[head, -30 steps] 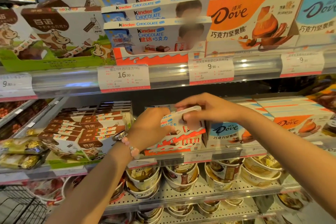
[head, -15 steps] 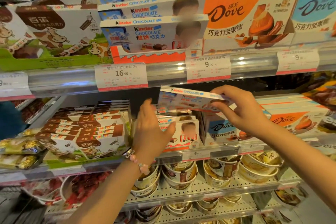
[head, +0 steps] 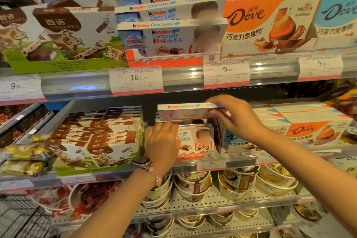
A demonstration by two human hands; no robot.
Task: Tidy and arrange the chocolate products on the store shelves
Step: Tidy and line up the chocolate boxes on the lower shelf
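Note:
My right hand (head: 237,118) grips the right end of a white Kinder chocolate box (head: 183,111), held flat above the middle shelf. Below it stands a row of Kinder boxes (head: 197,141) in an orange display tray. My left hand (head: 162,141) rests against the left front of that row, fingers curled over the top edge of the front box. A watch and bead bracelet sit on the left wrist.
Brown-and-white cow-brand chocolate boxes (head: 108,141) lie left of the Kinder row, Dove boxes (head: 309,129) to the right. The upper shelf carries larger Kinder boxes (head: 170,36) and Dove boxes (head: 268,21). Dove cups (head: 195,185) fill the lower shelf. Gold-wrapped sweets (head: 25,158) sit far left.
My right hand has lifted one Kinder box out of the row, turned it flat and holds it level above the row. My left hand has moved onto the front of the remaining boxes.

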